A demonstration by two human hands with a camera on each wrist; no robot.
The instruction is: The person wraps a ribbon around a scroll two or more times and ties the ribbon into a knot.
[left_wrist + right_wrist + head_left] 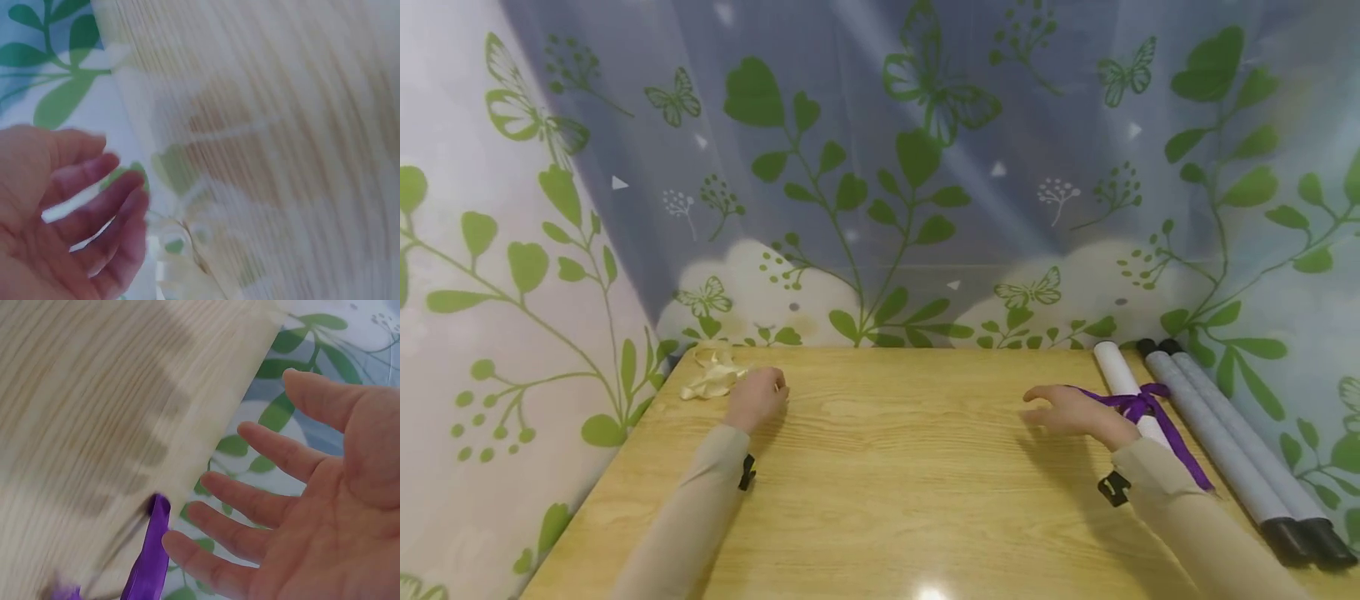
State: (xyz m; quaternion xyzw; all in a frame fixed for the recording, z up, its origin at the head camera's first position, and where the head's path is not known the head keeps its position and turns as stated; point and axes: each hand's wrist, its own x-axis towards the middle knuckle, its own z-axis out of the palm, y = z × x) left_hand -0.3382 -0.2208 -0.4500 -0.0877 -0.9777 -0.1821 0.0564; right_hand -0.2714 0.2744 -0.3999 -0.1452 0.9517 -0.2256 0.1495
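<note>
My left hand (pixel 758 398) hovers over the left part of the table, fingers loosely bent and nothing in them. Beside it lies a crumpled cream ribbon (pixel 713 377), whose loops also show below the fingers in the left wrist view. On the right, my right hand (pixel 1067 410) has its fingers spread and is bare of any object. It overlaps one end of a purple ribbon (pixel 1138 403) in the head view. That ribbon is tied in a bow around a rolled white paper (pixel 1116 367). In the right wrist view a purple ribbon tail (pixel 150 556) hangs near the little finger.
Two grey rolls (pixel 1232 442) with black ends lie side by side along the right edge of the wooden table (pixel 895 467). Behind and beside the table hangs a curtain (pixel 865 167) printed with green leaves and butterflies. Each wrist carries a black clip below the hand.
</note>
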